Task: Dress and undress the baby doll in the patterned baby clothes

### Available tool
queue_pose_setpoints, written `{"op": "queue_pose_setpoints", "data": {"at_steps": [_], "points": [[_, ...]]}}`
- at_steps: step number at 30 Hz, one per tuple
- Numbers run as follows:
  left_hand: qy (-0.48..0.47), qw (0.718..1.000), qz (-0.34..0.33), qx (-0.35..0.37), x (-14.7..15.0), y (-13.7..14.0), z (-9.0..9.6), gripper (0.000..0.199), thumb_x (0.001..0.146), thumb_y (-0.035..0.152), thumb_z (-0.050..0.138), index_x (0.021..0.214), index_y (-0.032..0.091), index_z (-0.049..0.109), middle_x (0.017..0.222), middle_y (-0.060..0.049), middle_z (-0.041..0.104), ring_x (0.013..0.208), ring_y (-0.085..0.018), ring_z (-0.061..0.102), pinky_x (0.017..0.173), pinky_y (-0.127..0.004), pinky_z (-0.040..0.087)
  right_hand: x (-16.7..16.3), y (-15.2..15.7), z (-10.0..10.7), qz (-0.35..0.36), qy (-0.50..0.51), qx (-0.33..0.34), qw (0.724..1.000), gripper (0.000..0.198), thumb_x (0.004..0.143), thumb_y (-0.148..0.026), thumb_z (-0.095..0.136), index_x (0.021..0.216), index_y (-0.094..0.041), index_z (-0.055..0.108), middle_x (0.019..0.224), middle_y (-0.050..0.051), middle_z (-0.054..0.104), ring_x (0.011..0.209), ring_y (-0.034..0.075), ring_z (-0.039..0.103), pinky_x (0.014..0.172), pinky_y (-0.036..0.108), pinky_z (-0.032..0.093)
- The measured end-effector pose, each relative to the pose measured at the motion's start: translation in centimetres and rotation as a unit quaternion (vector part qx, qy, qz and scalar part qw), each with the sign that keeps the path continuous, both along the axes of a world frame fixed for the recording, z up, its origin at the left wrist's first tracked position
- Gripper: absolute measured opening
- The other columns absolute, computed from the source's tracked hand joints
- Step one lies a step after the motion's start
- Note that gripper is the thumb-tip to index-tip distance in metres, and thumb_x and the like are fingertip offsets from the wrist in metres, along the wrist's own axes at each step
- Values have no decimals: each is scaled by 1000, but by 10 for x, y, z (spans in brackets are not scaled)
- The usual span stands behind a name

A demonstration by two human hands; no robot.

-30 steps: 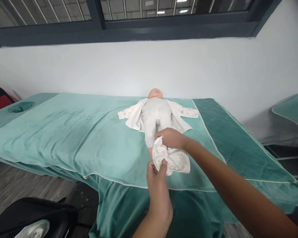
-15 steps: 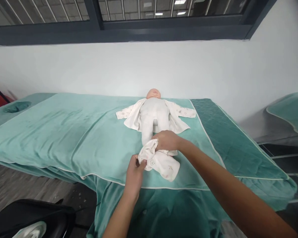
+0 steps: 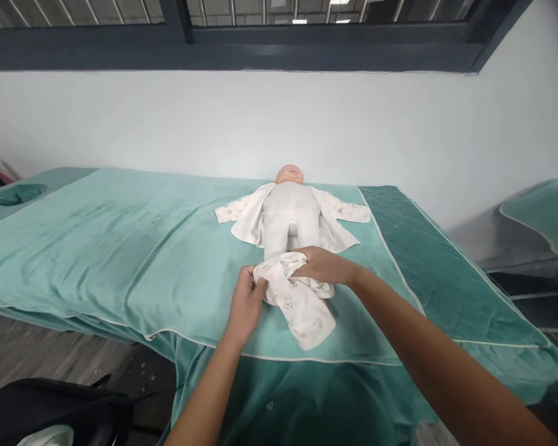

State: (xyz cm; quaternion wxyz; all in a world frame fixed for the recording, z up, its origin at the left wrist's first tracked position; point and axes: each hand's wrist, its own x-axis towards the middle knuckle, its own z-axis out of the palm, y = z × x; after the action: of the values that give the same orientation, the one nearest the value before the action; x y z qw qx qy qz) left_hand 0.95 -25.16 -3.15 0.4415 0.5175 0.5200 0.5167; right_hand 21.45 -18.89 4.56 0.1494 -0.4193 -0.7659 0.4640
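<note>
A baby doll (image 3: 291,207) lies on its back, head toward the wall, with an open white printed jacket (image 3: 246,226) spread under it and out to both sides. White printed baby pants (image 3: 302,310) are bunched around the doll's lower legs, hiding the feet. My left hand (image 3: 247,300) pinches the pants' edge at the left, thumb on top. On the other side, my right hand (image 3: 323,265) grips the pants near the opening, its fingertips partly hidden in the cloth. One pants leg hangs loose toward me on the bed cover.
The bed has a light green cover (image 3: 121,248) with white piping and a darker green quilted end (image 3: 437,260). A face hole (image 3: 18,194) is at the left. Behind stands a white wall (image 3: 190,124) under a barred window. A black chair (image 3: 60,402) stands at lower left.
My left hand has moved up and slightly left, drawing the pants' edge over the doll's lower leg. The cloth is more spread out. My right hand has shifted slightly right.
</note>
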Motion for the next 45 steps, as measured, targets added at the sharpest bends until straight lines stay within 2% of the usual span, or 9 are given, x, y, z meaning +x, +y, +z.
{"op": "queue_pose_setpoints", "data": {"at_steps": [5, 15, 25, 29, 32, 34, 38, 42, 45], "points": [[23, 999, 1, 25, -6, 23, -5, 18, 91, 37, 54, 97, 20, 53, 85, 0, 57, 76, -15, 52, 69, -26, 40, 1, 3, 5, 16, -5, -22, 1000, 44, 81, -38, 66, 122, -22, 66, 119, 5, 70, 110, 28, 63, 86, 35, 50], [120, 987, 8, 104, -12, 79, 4, 3, 88, 22, 49, 90, 23, 51, 83, 1, 56, 77, -16, 51, 72, -26, 38, -9, 8, 8, -3, -96, 20, 995, 33, 79, -37, 66, 109, -24, 67, 109, 3, 72, 99, 28, 65, 80, 33, 46], [263, 946, 53, 182, 4, 114, 8, 19, 84, 14, 50, 100, 24, 52, 99, -4, 60, 88, -21, 55, 73, -29, 36, -24, 13, -6, -172, -123, 92, 973, 11, 81, -23, 50, 89, -22, 57, 96, 5, 70, 89, 24, 62, 73, 31, 42], [237, 957, 98, 133, 3, 102, 8, 16, 83, 16, 53, 96, 23, 48, 89, -2, 56, 78, -18, 53, 70, -29, 35, -27, 15, -10, -212, -116, 95, 966, 6, 83, -23, 48, 83, -22, 54, 91, 5, 69, 88, 23, 61, 73, 31, 42], [195, 970, 117, 82, -3, 74, 6, 16, 86, 32, 58, 87, 22, 44, 79, 1, 51, 70, -16, 49, 68, -29, 36, -28, 15, -10, -216, -90, 90, 968, 10, 83, -23, 48, 87, -22, 57, 97, 5, 69, 91, 24, 61, 77, 32, 43], [225, 970, 58, 76, -6, 52, 4, 26, 92, 44, 51, 79, 22, 45, 75, 1, 52, 70, -16, 48, 69, -30, 35, -28, 14, -11, -221, -64, 86, 969, 13, 84, -25, 48, 90, -21, 59, 102, 4, 70, 95, 24, 60, 82, 34, 43], [328, 938, -65, 91, -5, 20, 2, 40, 99, 46, 36, 70, 20, 44, 70, 1, 52, 73, -18, 47, 73, -33, 30, -28, 11, -15, -244, -20, 71, 967, 18, 87, -34, 48, 88, -21, 61, 101, 4, 69, 97, 24, 61, 85, 36, 44], [307, 944, -95, 82, -2, 14, 2, 41, 101, 44, 28, 67, 21, 33, 63, 3, 42, 64, -15, 42, 71, -31, 32, -25, 8, -16, -248, -9, 69, 966, 23, 86, -37, 49, 94, -21, 63, 102, 4, 70, 98, 24, 61, 85, 36, 44], [303, 945, -88, 91, -2, 17, 1, 38, 101, 41, 28, 69, 22, 34, 64, 2, 43, 65, -16, 43, 68, -30, 32, -17, 7, -10, -161, -18, 51, 986, 27, 81, -40, 59, 97, -20, 65, 103, 4, 70, 97, 24, 62, 83, 34, 45]]}}
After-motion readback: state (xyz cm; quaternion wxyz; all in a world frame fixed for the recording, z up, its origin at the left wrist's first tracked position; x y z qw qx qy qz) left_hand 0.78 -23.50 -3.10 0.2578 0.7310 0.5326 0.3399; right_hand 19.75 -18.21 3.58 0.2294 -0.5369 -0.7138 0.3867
